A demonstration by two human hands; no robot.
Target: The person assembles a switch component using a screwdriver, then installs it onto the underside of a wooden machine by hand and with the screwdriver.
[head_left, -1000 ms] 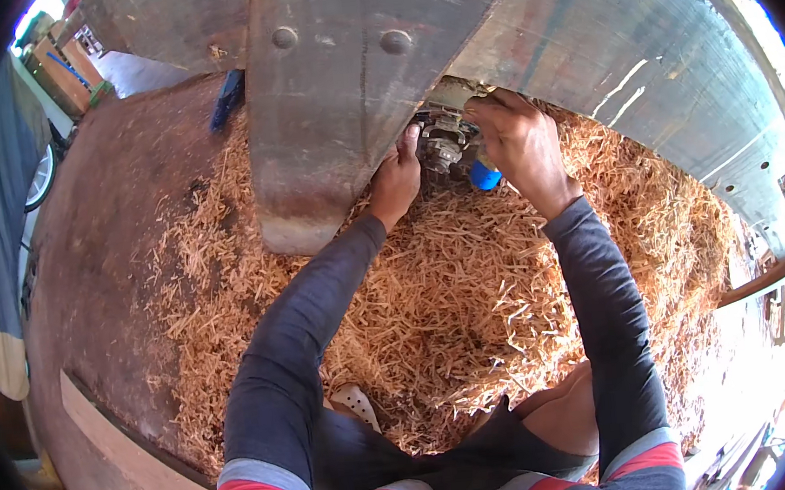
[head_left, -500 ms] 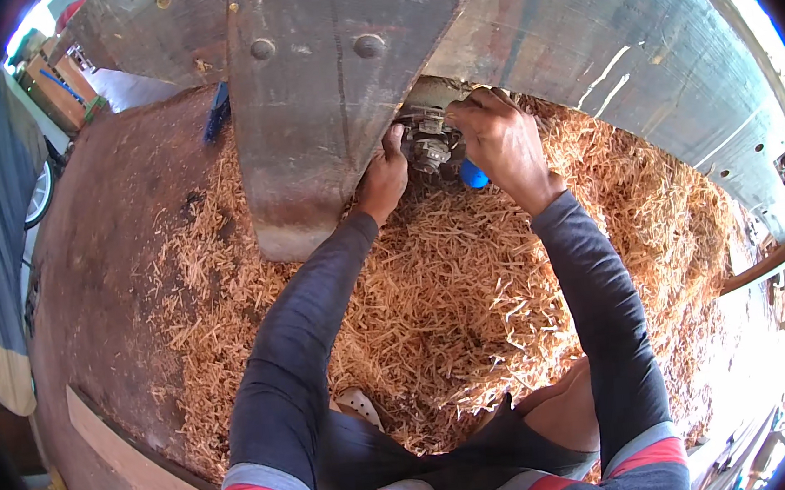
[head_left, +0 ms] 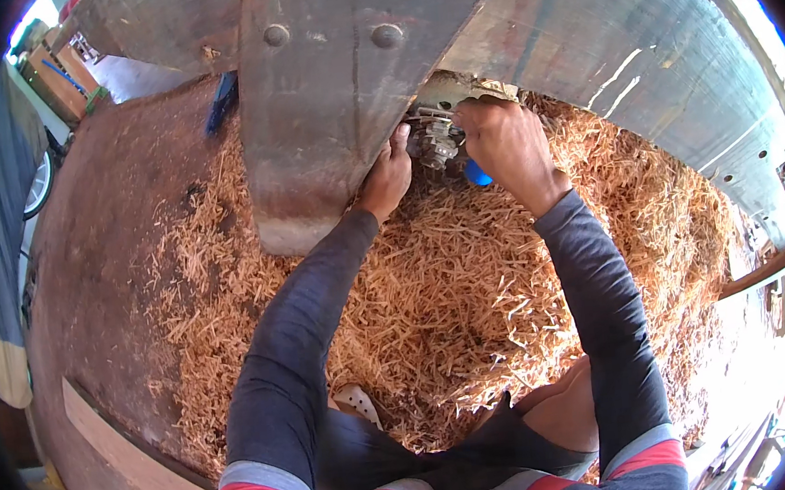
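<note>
A thick bed of orange-brown wood shavings (head_left: 472, 303) covers the ground in the middle and to the right. To the left lies bare reddish-brown floor (head_left: 105, 270), with a pale wooden plank (head_left: 130, 445) along its near left edge. A large grey metal machine body (head_left: 579, 33) spans the far side. Daylight falls brightly at the right rim and far left.

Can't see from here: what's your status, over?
Left hand against the metal plate's edge. Right hand gripping a blue-handled tool at the metal fitting. Wood shavings heaped underneath.
</note>
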